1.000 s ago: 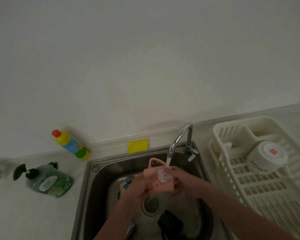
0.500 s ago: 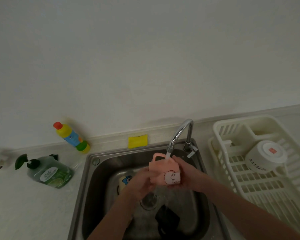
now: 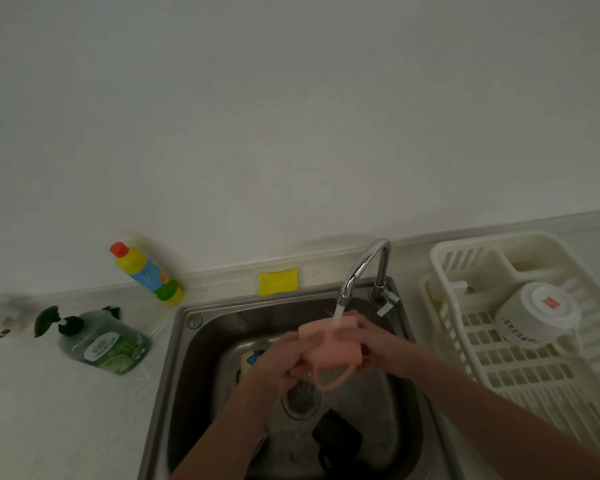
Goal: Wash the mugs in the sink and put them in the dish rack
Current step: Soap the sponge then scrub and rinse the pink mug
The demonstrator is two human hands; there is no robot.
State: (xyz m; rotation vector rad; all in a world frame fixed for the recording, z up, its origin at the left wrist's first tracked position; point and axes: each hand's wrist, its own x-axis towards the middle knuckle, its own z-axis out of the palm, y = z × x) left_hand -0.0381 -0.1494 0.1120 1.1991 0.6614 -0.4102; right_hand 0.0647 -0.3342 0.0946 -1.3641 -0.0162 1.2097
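A pink mug [image 3: 329, 351] is held over the steel sink [image 3: 187, 344], under water running from the chrome tap [image 3: 361, 265]. Its handle points down toward me. My left hand [image 3: 281, 362] grips the mug's left side and my right hand [image 3: 371, 341] grips its right side. A white mug with a blue print [image 3: 252, 358] lies in the basin behind my left hand, mostly hidden. A black mug [image 3: 336, 438] lies near the basin's front. A white mug [image 3: 537, 317] sits upside down in the cream dish rack [image 3: 499, 372] on the right.
A yellow sponge [image 3: 278, 281] lies on the ledge behind the sink. A green soap pump bottle [image 3: 97, 341] and a yellow cleaner bottle with a red cap [image 3: 146, 271] lie on the counter to the left. The drain [image 3: 302, 396] sits below the mug.
The pink mug has been turned in my hands under the water: its handle, up near the tap before, now points down toward me, and the printed face is out of sight.
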